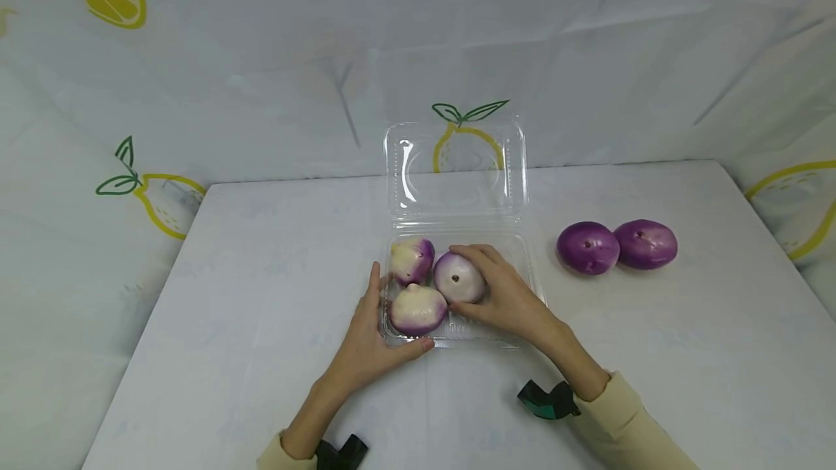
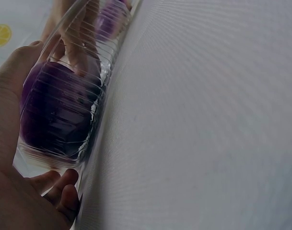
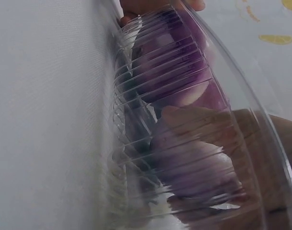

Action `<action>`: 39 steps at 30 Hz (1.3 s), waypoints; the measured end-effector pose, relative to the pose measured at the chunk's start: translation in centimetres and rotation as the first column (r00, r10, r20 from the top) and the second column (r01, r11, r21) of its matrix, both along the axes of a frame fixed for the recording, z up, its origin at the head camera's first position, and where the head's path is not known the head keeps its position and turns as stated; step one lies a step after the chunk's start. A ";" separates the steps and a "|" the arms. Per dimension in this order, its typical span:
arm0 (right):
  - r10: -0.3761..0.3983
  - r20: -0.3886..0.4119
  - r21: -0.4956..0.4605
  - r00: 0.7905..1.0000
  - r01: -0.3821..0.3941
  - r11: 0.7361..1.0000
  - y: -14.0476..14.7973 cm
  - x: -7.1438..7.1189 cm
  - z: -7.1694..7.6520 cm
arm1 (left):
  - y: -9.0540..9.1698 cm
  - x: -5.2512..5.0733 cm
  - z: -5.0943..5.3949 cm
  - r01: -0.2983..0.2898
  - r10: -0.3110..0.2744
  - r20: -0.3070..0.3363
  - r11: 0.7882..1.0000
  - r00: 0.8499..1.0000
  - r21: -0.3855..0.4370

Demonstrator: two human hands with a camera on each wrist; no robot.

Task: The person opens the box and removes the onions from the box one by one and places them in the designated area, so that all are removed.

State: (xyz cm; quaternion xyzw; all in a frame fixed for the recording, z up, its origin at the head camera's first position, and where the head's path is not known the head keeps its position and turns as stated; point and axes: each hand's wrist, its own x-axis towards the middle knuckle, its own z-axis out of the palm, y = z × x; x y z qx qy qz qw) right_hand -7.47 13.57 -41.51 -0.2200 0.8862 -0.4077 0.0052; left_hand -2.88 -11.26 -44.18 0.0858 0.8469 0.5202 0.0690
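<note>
A clear hinged plastic container (image 1: 503,339) lies with its lid raised at the back. My left hand (image 1: 372,347) grips its front left corner, thumb along the front wall and fingers at the left side. Inside are a purple-and-white vegetable (image 1: 412,261) at the back left and another like it (image 1: 418,309) in front. With my right hand (image 1: 506,299) I hold a third round purple-and-white vegetable (image 1: 460,278) in the container, thumb and fingers around it. The left wrist view shows a dark purple vegetable (image 2: 59,110) through the ribbed wall.
Two purple vegetables (image 1: 588,248) lie touching on the white table (image 1: 274,296), right of the container. The raised transparent lid (image 1: 457,194) stands near the back cloth (image 1: 261,93), which has lemon prints.
</note>
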 end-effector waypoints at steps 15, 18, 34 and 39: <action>-0.036 -0.015 0.006 0.999 0.037 0.999 0.1 0.2 0.1 | 0.1 -0.1 -0.1 0.003 -0.003 0.010 1.000 1.000 0.011; -0.053 -0.021 0.000 0.998 0.053 0.999 0.1 0.2 0.1 | 0.1 -0.1 -0.1 0.002 -0.002 0.012 1.000 1.000 0.013; -0.078 -0.053 0.012 0.996 0.078 0.997 0.9 0.5 1.8 | 0.1 0.0 -0.1 -0.004 0.005 0.009 1.000 1.000 -0.025; -0.103 -0.051 0.016 0.993 0.104 0.994 1.7 0.6 2.2 | 0.1 0.0 -0.1 -0.006 0.006 0.011 1.000 1.000 -0.024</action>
